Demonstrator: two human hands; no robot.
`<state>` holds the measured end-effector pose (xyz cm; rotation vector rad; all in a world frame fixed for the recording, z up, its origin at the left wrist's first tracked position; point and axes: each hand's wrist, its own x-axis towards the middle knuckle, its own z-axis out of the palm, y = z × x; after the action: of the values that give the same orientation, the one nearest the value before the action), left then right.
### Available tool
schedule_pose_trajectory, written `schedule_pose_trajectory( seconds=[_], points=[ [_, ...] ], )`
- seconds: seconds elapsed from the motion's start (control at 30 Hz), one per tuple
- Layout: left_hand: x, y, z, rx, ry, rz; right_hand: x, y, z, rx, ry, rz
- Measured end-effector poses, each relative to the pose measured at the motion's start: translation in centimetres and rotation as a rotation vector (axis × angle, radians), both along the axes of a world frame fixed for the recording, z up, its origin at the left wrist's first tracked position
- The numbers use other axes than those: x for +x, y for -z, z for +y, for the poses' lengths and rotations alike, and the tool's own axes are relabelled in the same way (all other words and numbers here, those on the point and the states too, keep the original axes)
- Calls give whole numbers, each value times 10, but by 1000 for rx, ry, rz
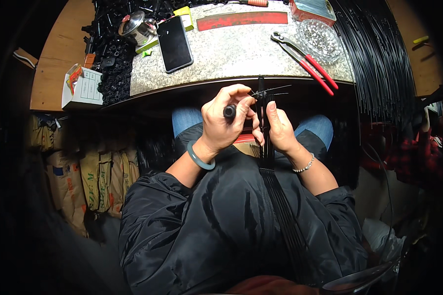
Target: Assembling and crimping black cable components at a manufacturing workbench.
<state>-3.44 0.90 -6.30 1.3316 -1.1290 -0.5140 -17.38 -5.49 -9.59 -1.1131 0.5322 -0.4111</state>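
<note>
A black umbrella frame point(264, 123) stands between my hands in front of my lap. Its thin ribs are bundled, run down over my dark coat, and a few stick out sideways near the top. My right hand point(280, 129) is closed around the bundle, with its thumb pointing up along it. On the other side my left hand point(225, 118) is closed on a short black tube point(229, 111), whose round end shows beside the thumb. Its fingertips touch the frame just below the spread ribs. What lies between those fingertips is too small to make out.
Beyond the frame runs the edge of a speckled worktop point(231, 54). On it lie red-handled pliers point(307, 64), a phone point(174, 44), a red strip point(241, 20) and a glass dish point(320, 40). Black rods point(379, 59) hang over at right; small black parts point(115, 73) pile up at left.
</note>
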Motion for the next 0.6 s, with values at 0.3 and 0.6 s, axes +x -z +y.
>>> schedule_pose_trajectory(
  seconds=[0.3, 0.6],
  points=[
    [-2, -5, -2, -51, -9, -104, 1, 2, 4, -10, 23, 7],
    [0, -3, -3, -31, 14, -148, 0, 9, 3, 22, 11, -6]
  ],
)
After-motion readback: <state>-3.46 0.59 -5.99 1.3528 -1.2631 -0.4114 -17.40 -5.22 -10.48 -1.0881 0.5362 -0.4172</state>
